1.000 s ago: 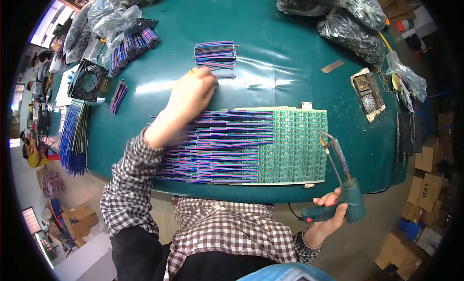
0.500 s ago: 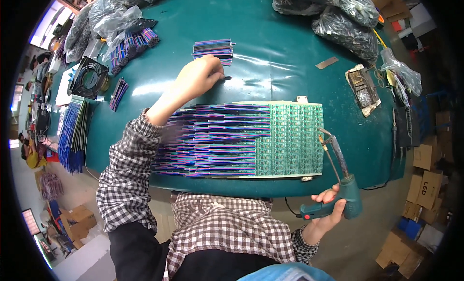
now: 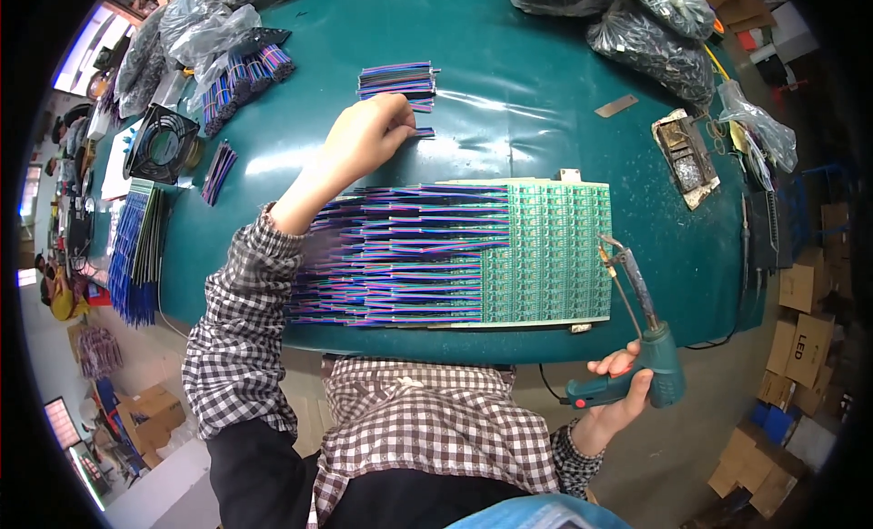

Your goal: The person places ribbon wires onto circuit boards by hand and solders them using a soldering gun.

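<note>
The green circuit panel (image 3: 555,256) is lying between the hands, its left part sitting under striped wires (image 3: 427,258). The left hand (image 3: 368,133), palm down beyond it, is pinching short wires (image 3: 425,132) beside the far bundle (image 3: 397,78); well apart, near right, the right hand (image 3: 618,392) is gripping a soldering gun (image 3: 664,365), tip pointing far.

Dark capital lettering (image 3: 801,349), sideways, on brown cardboard box (image 3: 811,349)

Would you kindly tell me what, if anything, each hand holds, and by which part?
The right hand holds the green soldering gun by its handle. The left hand is at a wire strip; whether it grips is unclear.
</note>
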`<action>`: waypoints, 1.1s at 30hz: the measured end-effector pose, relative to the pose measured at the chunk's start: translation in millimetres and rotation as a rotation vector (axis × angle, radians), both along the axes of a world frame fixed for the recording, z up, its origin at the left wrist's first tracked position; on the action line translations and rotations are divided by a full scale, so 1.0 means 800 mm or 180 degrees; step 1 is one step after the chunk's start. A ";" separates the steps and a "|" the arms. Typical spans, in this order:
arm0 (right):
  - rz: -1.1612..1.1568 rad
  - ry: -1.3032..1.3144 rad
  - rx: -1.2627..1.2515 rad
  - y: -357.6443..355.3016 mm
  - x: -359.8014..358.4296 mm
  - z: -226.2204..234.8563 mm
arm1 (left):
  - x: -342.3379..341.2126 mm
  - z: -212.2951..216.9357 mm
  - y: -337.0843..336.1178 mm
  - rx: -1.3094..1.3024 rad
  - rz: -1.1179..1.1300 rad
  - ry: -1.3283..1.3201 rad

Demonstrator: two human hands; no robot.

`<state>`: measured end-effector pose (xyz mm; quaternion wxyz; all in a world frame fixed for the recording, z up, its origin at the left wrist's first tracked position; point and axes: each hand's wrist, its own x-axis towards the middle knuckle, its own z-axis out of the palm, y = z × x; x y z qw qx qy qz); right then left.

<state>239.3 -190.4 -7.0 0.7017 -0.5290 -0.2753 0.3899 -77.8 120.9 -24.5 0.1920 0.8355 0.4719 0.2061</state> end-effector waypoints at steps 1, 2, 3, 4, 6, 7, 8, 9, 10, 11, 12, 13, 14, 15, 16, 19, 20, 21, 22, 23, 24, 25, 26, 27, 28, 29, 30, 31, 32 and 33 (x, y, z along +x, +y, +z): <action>0.0009 0.0001 -0.0001 0.000 -0.001 0.001 | -0.002 0.004 -0.002 -0.0119 0.0113 -0.0081; -0.0011 -0.0006 -0.0052 0.001 -0.002 0.003 | 0.000 0.006 -0.002 -0.0253 0.0216 -0.0168; -0.0027 -0.0013 -0.0103 0.001 -0.002 0.004 | 0.001 0.010 -0.004 -0.0269 0.0217 -0.0173; -0.0023 -0.0020 -0.0119 0.002 -0.001 0.005 | 0.003 0.014 -0.011 -0.0360 0.0205 -0.0620; -0.0034 0.0037 -0.0043 -0.001 0.001 0.004 | 0.011 0.031 -0.029 -0.0474 0.0179 -0.1072; -0.0043 0.0030 -0.0069 -0.002 0.001 0.004 | 0.016 0.047 -0.041 -0.0861 0.0136 -0.1299; -0.0051 0.0043 -0.0083 -0.004 0.001 0.005 | 0.023 0.060 -0.053 -0.1261 0.0068 -0.1525; -0.0029 0.0062 -0.0092 -0.003 0.002 0.007 | 0.027 0.072 -0.064 -0.1489 0.0055 -0.1610; -0.0040 0.0054 -0.0124 -0.001 0.000 0.009 | 0.031 0.079 -0.074 -0.1523 0.0052 -0.1616; -0.0048 0.0069 -0.0154 0.000 -0.003 0.012 | 0.034 0.083 -0.082 -0.1620 0.0059 -0.1595; -0.0062 0.0082 -0.0187 0.002 -0.007 0.014 | 0.038 0.086 -0.090 -0.1722 0.0063 -0.1574; -0.0048 0.0061 -0.0228 0.002 -0.008 0.016 | 0.042 0.087 -0.098 -0.1915 0.0097 -0.1738; -0.0069 0.0049 -0.0268 0.003 -0.010 0.017 | 0.044 0.088 -0.102 -0.1961 0.0085 -0.1744; -0.0024 -0.0081 -0.0288 0.005 -0.012 0.018 | 0.047 0.088 -0.106 -0.2052 0.0050 -0.1763; 0.0020 -0.0210 -0.0311 0.005 -0.012 0.018 | 0.049 0.087 -0.109 -0.2147 0.0014 -0.1780; 0.0125 0.0034 -0.0215 0.000 -0.001 0.014 | 0.056 0.089 -0.117 -0.2155 -0.0060 -0.1742; 0.0095 0.0024 -0.0268 -0.001 -0.001 0.014 | 0.059 0.089 -0.122 -0.2097 -0.0085 -0.1766; 0.0129 0.0037 -0.0245 0.000 0.000 0.015 | 0.061 0.090 -0.129 -0.2082 -0.0075 -0.1795; 0.0161 0.0050 -0.0221 0.000 0.000 0.015 | 0.065 0.088 -0.137 -0.1900 -0.0136 -0.1879; 0.0118 0.0039 -0.0274 0.001 -0.002 0.017 | 0.066 0.089 -0.138 -0.1185 -0.0521 -0.1464; 0.0099 0.0029 -0.0315 -0.001 -0.001 0.017 | 0.067 0.090 -0.138 -0.0465 -0.0894 -0.1046; 0.0095 0.0041 -0.0347 -0.003 -0.001 0.016 | 0.072 0.090 -0.148 -0.0523 -0.0861 -0.1032; 0.0103 0.0061 -0.0364 -0.004 -0.001 0.014 | 0.077 0.087 -0.154 -0.0512 -0.0856 -0.0991; 0.0097 0.0057 -0.0387 -0.004 -0.002 0.014 | 0.079 0.077 -0.159 -0.0273 -0.0885 -0.0833; 0.0091 0.0037 -0.0433 -0.004 -0.003 0.016 | 0.081 0.067 -0.164 -0.0034 -0.0913 -0.0674; 0.0086 0.0022 -0.0478 -0.004 -0.004 0.018 | 0.082 0.061 -0.168 0.0132 -0.0966 -0.0512; 0.0083 0.0024 -0.0500 -0.005 -0.005 0.019 | 0.085 0.053 -0.171 0.0417 -0.1052 -0.0341; 0.0073 0.0031 -0.0523 -0.005 -0.006 0.020 | 0.088 0.053 -0.173 0.0485 -0.1138 -0.0151; 0.0056 0.0024 -0.0549 -0.006 -0.006 0.021 | 0.091 0.051 -0.175 0.0553 -0.1229 0.0024; 0.0048 0.0014 -0.0571 -0.006 -0.007 0.023 | 0.093 0.044 -0.176 0.0804 -0.1300 0.0128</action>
